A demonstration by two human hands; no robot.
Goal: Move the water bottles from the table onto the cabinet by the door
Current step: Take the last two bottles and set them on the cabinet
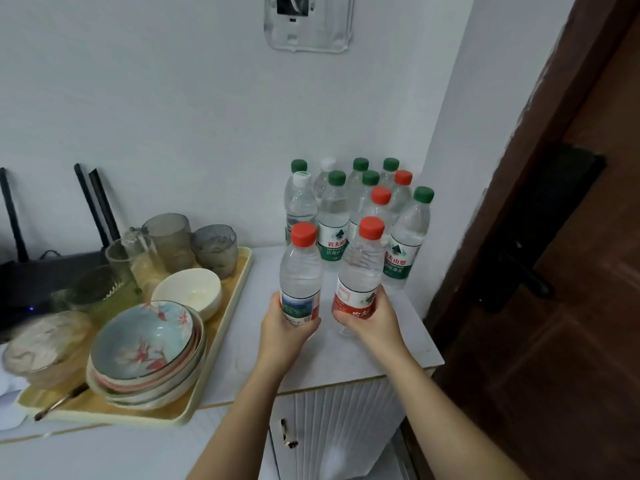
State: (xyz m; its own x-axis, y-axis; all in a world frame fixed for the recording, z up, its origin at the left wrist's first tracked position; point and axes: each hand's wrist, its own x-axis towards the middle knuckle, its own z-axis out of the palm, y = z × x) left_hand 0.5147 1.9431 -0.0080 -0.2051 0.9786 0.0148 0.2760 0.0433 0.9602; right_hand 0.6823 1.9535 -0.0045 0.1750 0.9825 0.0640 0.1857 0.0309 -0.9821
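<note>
My left hand point(285, 329) grips the lower part of a red-capped water bottle point(300, 268) with a white and blue label. My right hand point(375, 318) grips a second red-capped bottle point(362, 265) with a red label. Both bottles are upright, side by side, just above the white cabinet top point(349, 358). Behind them, in the corner by the wall, stands a cluster of several water bottles point(360, 206) with green, red and white caps. Whether the held bottles touch the surface I cannot tell.
A brown door point(561, 258) with a black handle stands right of the cabinet. On the left, a yellow tray point(214, 358) carries stacked bowls point(149, 351), a white bowl and several glass cups. A black router point(38, 271) sits behind it.
</note>
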